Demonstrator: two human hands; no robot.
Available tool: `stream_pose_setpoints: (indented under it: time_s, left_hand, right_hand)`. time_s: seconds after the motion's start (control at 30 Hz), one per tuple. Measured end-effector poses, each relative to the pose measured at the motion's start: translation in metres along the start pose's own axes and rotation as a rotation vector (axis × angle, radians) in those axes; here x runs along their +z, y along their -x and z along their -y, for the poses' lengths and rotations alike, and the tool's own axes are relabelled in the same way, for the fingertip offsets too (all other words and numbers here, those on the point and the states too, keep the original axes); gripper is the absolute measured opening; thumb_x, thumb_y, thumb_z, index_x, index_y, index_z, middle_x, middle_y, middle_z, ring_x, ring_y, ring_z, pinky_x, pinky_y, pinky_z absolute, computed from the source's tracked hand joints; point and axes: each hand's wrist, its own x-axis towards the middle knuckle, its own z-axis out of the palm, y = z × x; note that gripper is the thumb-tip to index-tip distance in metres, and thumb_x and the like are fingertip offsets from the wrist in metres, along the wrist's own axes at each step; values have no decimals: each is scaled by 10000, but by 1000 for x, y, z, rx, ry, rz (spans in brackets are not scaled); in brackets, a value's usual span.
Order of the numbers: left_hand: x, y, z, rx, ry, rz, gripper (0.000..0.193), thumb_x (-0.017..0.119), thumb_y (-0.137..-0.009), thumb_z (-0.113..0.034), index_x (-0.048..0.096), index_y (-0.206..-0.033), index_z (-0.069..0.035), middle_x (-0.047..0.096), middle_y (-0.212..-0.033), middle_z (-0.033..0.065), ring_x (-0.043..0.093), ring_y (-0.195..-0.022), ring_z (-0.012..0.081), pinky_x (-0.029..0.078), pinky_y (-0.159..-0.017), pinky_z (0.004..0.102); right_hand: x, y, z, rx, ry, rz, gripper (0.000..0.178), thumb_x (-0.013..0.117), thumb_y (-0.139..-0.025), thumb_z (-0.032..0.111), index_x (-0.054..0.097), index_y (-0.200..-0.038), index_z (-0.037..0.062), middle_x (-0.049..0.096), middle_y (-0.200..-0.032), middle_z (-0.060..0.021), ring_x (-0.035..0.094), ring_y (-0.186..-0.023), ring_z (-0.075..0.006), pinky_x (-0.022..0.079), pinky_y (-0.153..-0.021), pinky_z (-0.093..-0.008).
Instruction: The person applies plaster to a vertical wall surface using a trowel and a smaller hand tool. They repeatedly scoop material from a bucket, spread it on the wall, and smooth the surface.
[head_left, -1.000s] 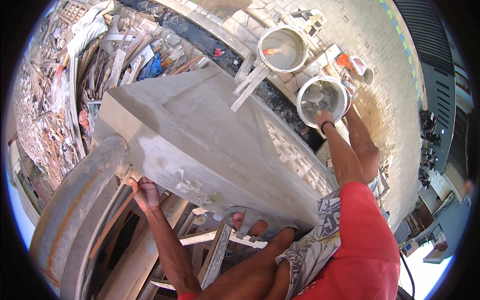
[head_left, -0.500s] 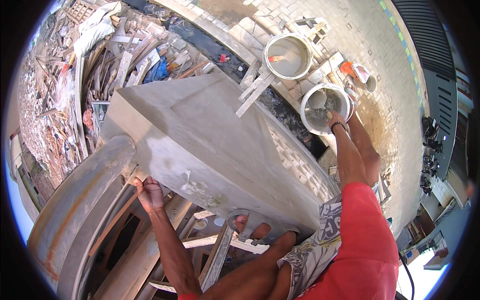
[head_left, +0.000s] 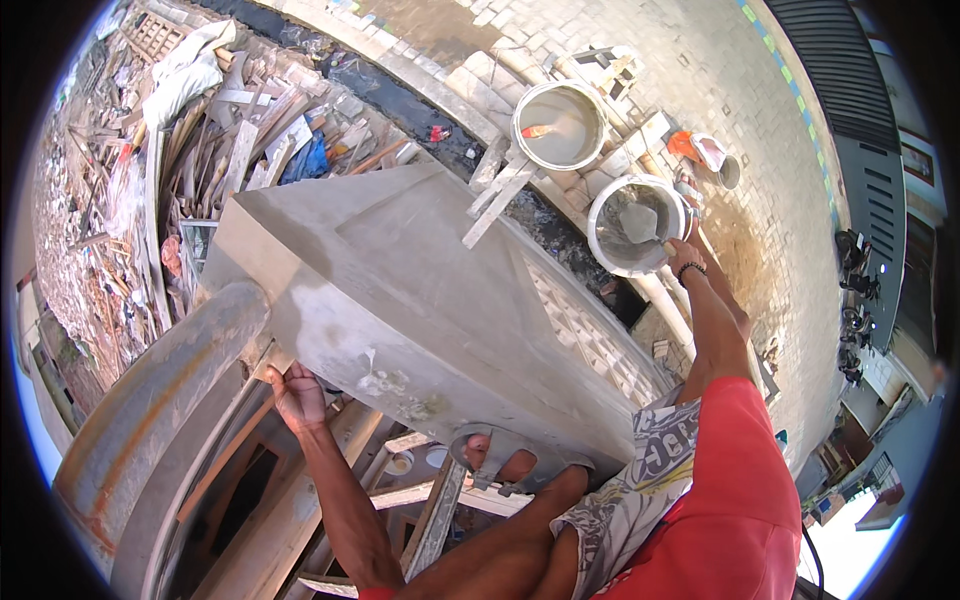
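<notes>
My right hand (head_left: 685, 259) is closed on a trowel (head_left: 638, 223), its grey blade inside a white bucket (head_left: 598, 245) of grey mortar. The trowel's handle is mostly hidden in my fist. At left, my left hand (head_left: 299, 396) is closed on the end of a tan, board-like piece (head_left: 270, 357), under the corner of a smoothly plastered concrete slab (head_left: 390, 255). Its fingers partly cover that piece, so its full shape does not show. A rusty curved metal pipe (head_left: 165, 395) meets the slab beside this hand.
A second bucket (head_left: 516, 130) of cloudy water stands farther away beside a dark ditch (head_left: 390, 95). Wood scraps and rubble (head_left: 235, 150) lie at far left. My legs straddle the slab above a wooden scaffold (head_left: 435, 525). An orange-white bag (head_left: 697, 148) lies on the paving.
My right hand has shifted slightly right and down, toward the bucket's near rim. More of the trowel blade shows over the mortar. My left hand keeps its place.
</notes>
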Motion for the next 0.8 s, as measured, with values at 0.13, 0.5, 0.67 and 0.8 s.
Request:
stream_pose_setpoints:
  time_s: [0.13, 0.5, 0.67, 0.8]
  left_hand:
    - [-3, 0, -2, 3, -20, 22, 413, 605, -902, -227, 502, -1227, 5, 556, -1259, 146, 518, -1172, 255, 385, -1058, 383]
    - [-18, -4, -7, 24, 8, -55, 546, 636, -874, -235, 431, -1301, 37, 475, -1340, 200, 426, -1266, 305, 300, -1116, 420]
    - [-15, -7, -4, -16, 32, -39, 540, 631, -878, -243, 434, -1301, 30, 483, -1331, 197, 428, -1264, 305, 303, -1113, 429]
    - [-6, -5, 0, 2, 24, -46, 528, 626, -883, -238, 438, -1296, 31, 488, -1328, 196, 429, -1263, 303, 306, -1111, 429]
  right_hand:
    - [8, 8, 10, -10, 13, 5, 451, 594, -823, 194, 517, -1259, 108, 588, -1180, -214, 547, -1136, -367, 449, -943, -455]
    - [-22, 16, 14, 139, -227, 252, 411, 602, -819, 227, 568, -1188, 50, 649, -1059, -163, 637, -968, -299, 541, -737, -444]
    - [-16, 19, -7, -96, 73, -21, 398, 588, -782, 200, 595, -1162, 79, 615, -1136, -213, 582, -1077, -362, 459, -922, -434]
    - [-7, 11, -12, -11, 43, -17, 398, 583, -778, 183, 596, -1166, 90, 607, -1149, -216, 571, -1096, -366, 451, -936, -436]
